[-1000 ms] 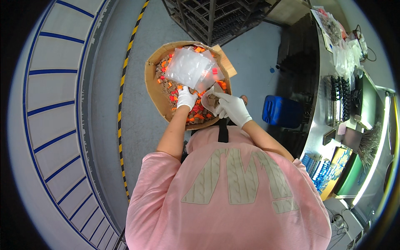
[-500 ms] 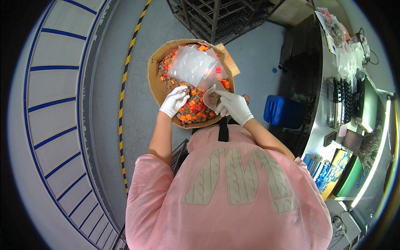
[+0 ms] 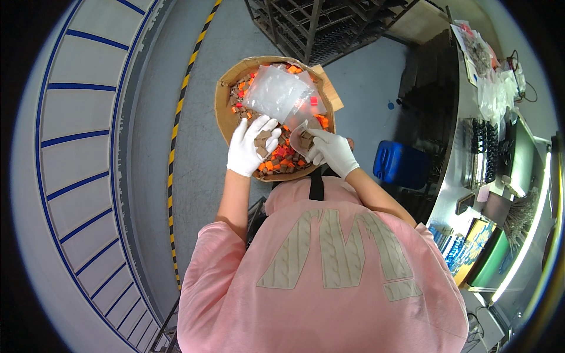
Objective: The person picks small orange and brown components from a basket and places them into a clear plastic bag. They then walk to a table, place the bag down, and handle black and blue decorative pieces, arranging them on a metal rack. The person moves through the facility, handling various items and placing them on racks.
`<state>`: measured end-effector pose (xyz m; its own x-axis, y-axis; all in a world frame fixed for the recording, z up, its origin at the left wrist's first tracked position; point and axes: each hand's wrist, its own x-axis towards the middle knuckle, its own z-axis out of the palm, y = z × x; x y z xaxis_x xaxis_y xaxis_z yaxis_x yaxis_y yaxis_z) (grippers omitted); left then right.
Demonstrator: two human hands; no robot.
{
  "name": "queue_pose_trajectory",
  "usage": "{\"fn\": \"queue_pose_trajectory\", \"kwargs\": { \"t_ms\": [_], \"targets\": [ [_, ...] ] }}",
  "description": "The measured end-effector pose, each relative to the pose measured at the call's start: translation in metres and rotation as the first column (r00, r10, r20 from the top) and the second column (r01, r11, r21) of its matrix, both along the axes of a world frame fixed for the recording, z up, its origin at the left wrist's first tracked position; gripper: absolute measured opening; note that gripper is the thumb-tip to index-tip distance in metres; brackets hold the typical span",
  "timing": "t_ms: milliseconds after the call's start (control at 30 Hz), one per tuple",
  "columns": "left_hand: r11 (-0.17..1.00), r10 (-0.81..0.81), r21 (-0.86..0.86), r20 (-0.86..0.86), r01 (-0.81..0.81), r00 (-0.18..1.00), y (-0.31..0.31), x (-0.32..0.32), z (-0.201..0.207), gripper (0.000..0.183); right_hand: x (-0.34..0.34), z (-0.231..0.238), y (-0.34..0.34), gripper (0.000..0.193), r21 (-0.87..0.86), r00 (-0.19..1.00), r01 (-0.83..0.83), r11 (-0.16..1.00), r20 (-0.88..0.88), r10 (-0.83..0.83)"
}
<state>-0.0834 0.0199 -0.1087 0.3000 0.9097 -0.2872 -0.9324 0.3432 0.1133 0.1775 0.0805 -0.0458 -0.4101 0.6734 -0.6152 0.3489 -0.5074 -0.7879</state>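
A round-looking cardboard box (image 3: 223, 113) in front of me is filled with small brown, orange and red blocks (image 3: 282, 154). Over its left side, my left hand (image 3: 239, 152), in a white glove, is turned palm up with several small brown blocks (image 3: 262, 141) resting in the palm and against the fingers. My gloved right hand (image 3: 335, 152) pinches the edge of a small clear plastic bag (image 3: 296, 141), which has brown blocks inside. Flat clear bags (image 3: 273, 94) lie on the blocks at the far side of the box.
Dark metal racks (image 3: 312, 29) stand beyond the box, and a wooden board (image 3: 329, 88) shows behind its far right edge. To the right are a blue plastic jug (image 3: 402, 165) and a steel workbench (image 3: 452, 159). Yellow-black floor tape (image 3: 175, 141) runs along the left.
My left hand has lifted from the blocks and turned palm up, now showing brown blocks in it. My right hand keeps its hold on the small bag.
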Motion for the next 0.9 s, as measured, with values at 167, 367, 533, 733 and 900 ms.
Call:
{"fn": "queue_pose_trajectory", "kwargs": {
  "t_ms": [167, 367, 533, 733, 900],
  "targets": [
    [0.803, 0.256, -0.544, -0.055, -0.245, 0.965, -0.004, 0.039, 0.017, 0.034, -0.001, 0.003, 0.001, 0.042, 0.000, 1.000, 0.004, 1.000, 0.011, -0.004],
    [0.929, 0.207, -0.252, -0.254, -0.271, 0.945, -0.004, 0.067, 0.039, 0.039, -0.007, 0.004, -0.002, 0.042, 0.029, 1.000, -0.008, 1.000, -0.010, 0.009],
    [0.971, 0.228, 0.049, -0.490, -0.234, 0.841, 0.001, 0.092, 0.044, 0.048, -0.008, 0.002, -0.005, 0.041, 0.045, 0.999, 0.017, 0.999, -0.053, -0.015],
    [0.959, 0.259, 0.087, -0.658, -0.270, 0.707, -0.004, 0.113, 0.051, 0.054, -0.003, -0.002, -0.006, 0.041, 0.055, 0.998, 0.038, 0.998, -0.058, -0.035],
    [0.946, 0.150, -0.022, -0.854, -0.323, 0.499, 0.009, 0.062, 0.025, 0.037, 0.006, -0.007, -0.004, 0.040, 0.013, 0.992, 0.087, 0.996, -0.091, -0.085]
  ]
}}
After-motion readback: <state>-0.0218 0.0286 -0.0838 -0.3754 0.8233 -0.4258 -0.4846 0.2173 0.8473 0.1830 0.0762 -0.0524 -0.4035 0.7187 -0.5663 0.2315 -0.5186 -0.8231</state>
